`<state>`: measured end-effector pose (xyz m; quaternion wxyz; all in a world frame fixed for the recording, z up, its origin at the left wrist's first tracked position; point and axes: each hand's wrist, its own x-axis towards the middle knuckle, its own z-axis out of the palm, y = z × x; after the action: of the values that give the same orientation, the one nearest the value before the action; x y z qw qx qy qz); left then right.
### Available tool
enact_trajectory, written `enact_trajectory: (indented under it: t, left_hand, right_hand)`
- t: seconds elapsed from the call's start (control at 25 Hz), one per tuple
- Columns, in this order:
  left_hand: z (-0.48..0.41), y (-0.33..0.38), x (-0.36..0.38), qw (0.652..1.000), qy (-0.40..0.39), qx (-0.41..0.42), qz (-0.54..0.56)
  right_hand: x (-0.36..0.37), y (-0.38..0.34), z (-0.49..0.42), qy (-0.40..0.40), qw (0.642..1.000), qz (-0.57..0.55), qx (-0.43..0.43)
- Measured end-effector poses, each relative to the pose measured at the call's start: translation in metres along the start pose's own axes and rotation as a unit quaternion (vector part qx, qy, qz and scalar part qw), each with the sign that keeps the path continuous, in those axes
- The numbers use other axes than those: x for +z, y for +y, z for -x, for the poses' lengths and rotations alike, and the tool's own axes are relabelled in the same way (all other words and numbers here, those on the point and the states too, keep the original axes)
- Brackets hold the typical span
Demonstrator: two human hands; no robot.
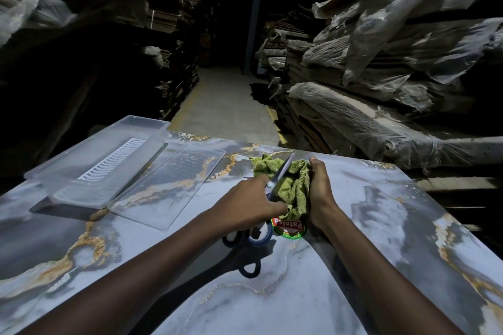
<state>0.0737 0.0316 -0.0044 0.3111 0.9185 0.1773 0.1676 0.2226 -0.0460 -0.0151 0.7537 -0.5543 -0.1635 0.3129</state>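
A pair of scissors with dark blue handles lies angled over the marble-patterned table, its blades pointing away from me. My left hand grips the scissors near the pivot, fingers curled over them. My right hand holds a crumpled green cloth against the blade side. The cloth carries a round red and green label near its lower end. The handle loops stick out below my left hand.
A clear plastic container with a white slotted insert sits at the table's left. Its flat clear lid lies beside it. Plastic-wrapped stacks rise on the right, dark shelving on the left, a floor aisle between them.
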Motion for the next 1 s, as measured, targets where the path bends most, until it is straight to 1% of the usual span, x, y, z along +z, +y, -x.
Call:
enact_trajectory:
  t: [0.08, 0.2, 0.32, 0.48, 0.56, 0.64, 0.72, 0.76, 0.8, 0.84, 0.92, 1.0]
  left_hand:
    - [0.003, 0.001, -0.001, 1.000, 0.017, 0.009, -0.018]
    - [0.008, 0.003, 0.002, 0.986, 0.088, 0.040, -0.135]
    - [0.012, 0.005, 0.007, 0.964, 0.117, 0.051, -0.232]
    - [0.012, 0.000, 0.012, 0.945, 0.116, 0.045, -0.304]
    - [0.014, 0.000, 0.014, 0.943, 0.105, 0.038, -0.312]
    - [0.016, 0.003, 0.019, 0.943, 0.093, 0.051, -0.315]
    - [0.020, 0.003, 0.025, 0.951, 0.087, 0.088, -0.283]
    - [0.022, 0.003, 0.026, 0.958, 0.096, 0.106, -0.248]
    - [0.022, 0.005, 0.025, 0.965, 0.089, 0.100, -0.225]
    - [0.022, 0.006, 0.024, 0.961, 0.094, 0.109, -0.234]
    - [0.020, 0.009, 0.024, 0.937, 0.089, 0.117, -0.318]
    - [0.019, 0.011, 0.021, 0.923, 0.072, 0.103, -0.364]
  right_hand:
    - [0.002, -0.004, 0.005, -0.026, 0.999, -0.031, 0.002]
    - [0.004, -0.008, 0.011, -0.037, 0.995, -0.091, -0.007]
    - [0.010, -0.008, 0.014, -0.041, 0.990, -0.138, 0.002]
    - [0.024, -0.007, 0.024, -0.047, 0.983, -0.175, 0.011]
    - [0.030, -0.003, 0.026, -0.027, 0.981, -0.194, 0.011]
    - [0.034, 0.000, 0.026, 0.001, 0.979, -0.205, 0.008]
    - [0.036, -0.002, 0.028, 0.020, 0.976, -0.219, -0.001]
    - [0.036, -0.005, 0.029, 0.025, 0.975, -0.222, -0.007]
    - [0.035, -0.008, 0.030, 0.028, 0.975, -0.221, -0.012]
    - [0.034, -0.013, 0.032, 0.032, 0.975, -0.221, -0.015]
    - [0.029, -0.021, 0.030, 0.052, 0.974, -0.220, -0.031]
    - [0.016, -0.028, 0.021, 0.099, 0.972, -0.203, -0.070]
